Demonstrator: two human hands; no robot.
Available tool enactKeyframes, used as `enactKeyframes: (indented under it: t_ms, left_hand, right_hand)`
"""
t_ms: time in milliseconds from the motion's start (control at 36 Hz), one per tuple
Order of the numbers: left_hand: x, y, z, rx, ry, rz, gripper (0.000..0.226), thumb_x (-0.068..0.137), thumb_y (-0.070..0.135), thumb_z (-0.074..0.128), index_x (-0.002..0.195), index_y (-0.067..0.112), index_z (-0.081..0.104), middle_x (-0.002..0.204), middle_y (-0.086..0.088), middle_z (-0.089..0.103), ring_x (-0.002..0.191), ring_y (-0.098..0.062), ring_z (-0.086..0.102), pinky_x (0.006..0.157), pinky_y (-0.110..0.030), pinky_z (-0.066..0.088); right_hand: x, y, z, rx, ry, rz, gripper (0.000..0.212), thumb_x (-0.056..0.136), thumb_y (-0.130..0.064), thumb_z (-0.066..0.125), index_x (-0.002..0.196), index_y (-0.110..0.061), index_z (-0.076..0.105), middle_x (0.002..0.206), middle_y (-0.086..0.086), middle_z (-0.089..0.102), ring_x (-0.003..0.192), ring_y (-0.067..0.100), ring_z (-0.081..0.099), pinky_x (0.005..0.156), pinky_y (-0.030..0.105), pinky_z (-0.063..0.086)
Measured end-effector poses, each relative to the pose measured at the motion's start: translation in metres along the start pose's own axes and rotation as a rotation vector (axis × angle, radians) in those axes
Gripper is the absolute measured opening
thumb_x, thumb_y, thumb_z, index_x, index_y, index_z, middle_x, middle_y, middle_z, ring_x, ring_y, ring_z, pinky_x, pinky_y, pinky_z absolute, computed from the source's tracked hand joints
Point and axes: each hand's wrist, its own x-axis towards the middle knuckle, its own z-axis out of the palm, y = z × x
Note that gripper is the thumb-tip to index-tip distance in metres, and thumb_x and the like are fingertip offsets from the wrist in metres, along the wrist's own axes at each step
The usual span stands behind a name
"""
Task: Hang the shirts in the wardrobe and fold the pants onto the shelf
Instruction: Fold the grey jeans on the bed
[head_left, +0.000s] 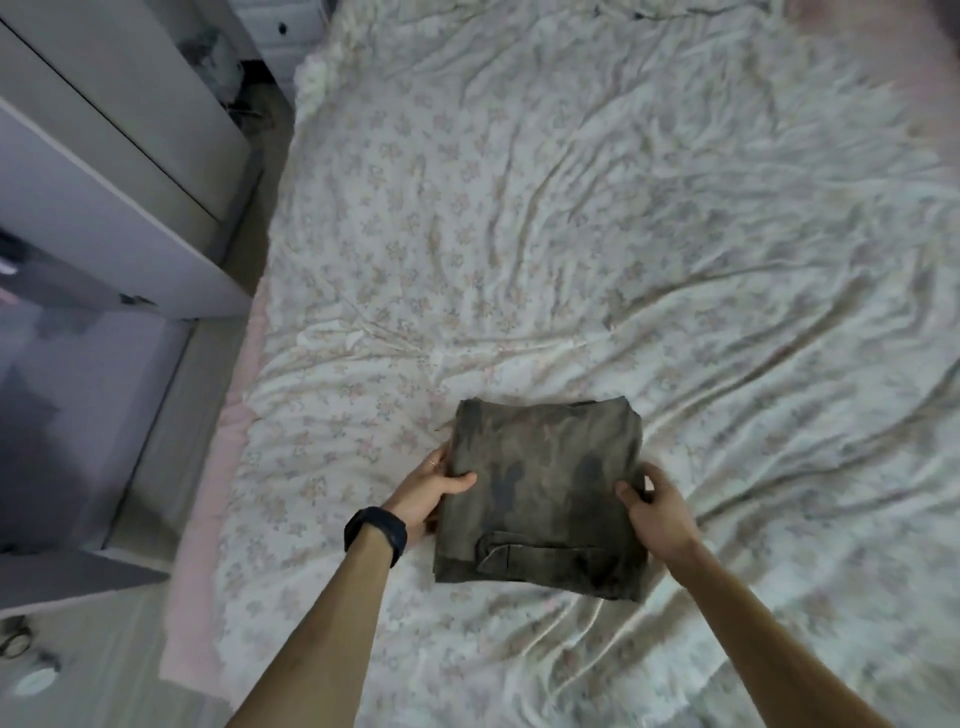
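A: What lies on the bed (623, 234), beside the wardrobe (104, 208)?

B: The pants (545, 493), folded square, near the bed's front edge.

A: And the hands?

B: The left hand (431, 488) and right hand (657, 512) pinch the side edges, thumbs on top. I would slide the fingers (439, 460) well under and lift level, so the folds hold.

Bedroom in a private home, viewed from above.

Wide bed (701, 597) spread with a crumpled floral sheet (519, 234), pink mattress edge (208, 519) showing along its left side; pale grey wardrobe (119, 208) close beside it, panels open on a dim interior; folded camouflage pants (540, 493) lying on the sheet; light flooring (114, 649) with small household oddments at lower left.
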Motion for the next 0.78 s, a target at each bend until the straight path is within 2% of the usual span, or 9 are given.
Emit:
enactKeyframes:
  t_ms: [83,167,250,306,417,472,583,667,778]
  left_hand:
    - [-0.003,-0.016,0.024,-0.046,-0.116,-0.033,0.070,0.085,0.018,0.079,0.144,0.040,0.046,0.131,0.000,0.067,0.120,-0.028,0.064,0.104,-0.052,0.049]
    - [0.000,-0.037,0.057,-0.025,-0.085,0.001,0.076,0.083,0.011,0.081,0.141,0.043,0.044,0.125,0.004,0.070,0.113,-0.027,0.068,0.103,-0.058,0.048]
    - [0.003,-0.053,0.080,-0.025,-0.029,0.002,0.082,0.078,-0.004,0.081,0.138,0.038,0.044,0.116,0.005,0.074,0.107,-0.025,0.071,0.096,-0.055,0.054]
    - [0.002,-0.056,0.084,-0.017,-0.049,0.003,0.080,0.077,-0.007,0.080,0.138,0.032,0.047,0.122,0.002,0.072,0.112,-0.024,0.069,0.097,-0.051,0.054]
    - [-0.012,-0.049,0.081,0.084,-0.093,-0.012,0.068,0.081,-0.004,0.077,0.138,0.023,0.054,0.124,-0.003,0.071,0.114,-0.025,0.068,0.097,-0.048,0.054]
    - [-0.024,-0.041,0.078,0.119,-0.082,0.003,0.066,0.082,-0.004,0.077,0.137,0.025,0.055,0.122,-0.002,0.072,0.111,-0.024,0.069,0.090,-0.043,0.058]
    - [-0.066,-0.011,0.073,0.098,-0.018,0.089,0.075,0.080,-0.004,0.078,0.138,0.035,0.051,0.117,0.000,0.073,0.108,-0.023,0.070,0.078,-0.038,0.060]
    - [-0.112,0.019,0.066,0.060,-0.005,0.191,0.081,0.078,-0.006,0.079,0.138,0.040,0.052,0.125,-0.007,0.068,0.111,-0.026,0.069,0.083,-0.044,0.060]
    - [-0.185,0.065,0.056,0.033,0.032,0.366,0.086,0.069,-0.003,0.085,0.133,0.047,0.057,0.128,-0.012,0.064,0.114,-0.029,0.067,0.086,-0.047,0.059]
  right_hand:
    - [-0.003,0.018,-0.032,0.131,0.053,0.013,0.039,0.098,-0.032,0.062,0.136,-0.026,0.054,0.118,0.012,0.070,0.108,0.034,0.065,0.094,0.047,0.054]
    - [-0.003,0.044,-0.066,0.209,0.025,0.047,0.044,0.095,-0.031,0.069,0.135,-0.034,0.051,0.109,0.011,0.071,0.100,0.031,0.069,0.089,0.049,0.057]
    - [-0.005,0.068,-0.089,0.342,-0.118,0.024,0.073,0.082,-0.010,0.083,0.140,-0.039,0.049,0.100,0.005,0.071,0.089,0.014,0.073,0.069,0.025,0.059]
    - [-0.005,0.074,-0.100,0.353,-0.190,-0.026,0.087,0.075,0.002,0.084,0.142,-0.040,0.048,0.090,-0.001,0.072,0.087,0.008,0.072,0.066,0.018,0.056]
    - [-0.011,0.068,-0.112,0.408,-0.285,-0.061,0.088,0.074,0.005,0.085,0.133,-0.052,0.054,0.103,-0.001,0.072,0.098,0.017,0.073,0.070,0.040,0.062]
    - [-0.020,0.058,-0.115,0.446,-0.326,-0.071,0.086,0.074,0.007,0.084,0.129,-0.054,0.056,0.115,0.004,0.067,0.098,0.021,0.073,0.070,0.044,0.062]
    - [-0.042,0.018,-0.128,0.502,-0.380,-0.171,0.086,0.075,0.008,0.082,0.126,-0.056,0.058,0.126,0.007,0.060,0.097,0.025,0.074,0.068,0.041,0.062]
    - [-0.063,-0.030,-0.146,0.494,-0.424,-0.277,0.087,0.073,0.002,0.086,0.126,-0.060,0.057,0.125,0.003,0.060,0.100,0.021,0.073,0.069,0.041,0.062]
    - [-0.096,-0.108,-0.166,0.460,-0.455,-0.426,0.089,0.074,0.002,0.085,0.137,-0.052,0.051,0.126,0.005,0.059,0.097,0.020,0.073,0.067,0.037,0.061]
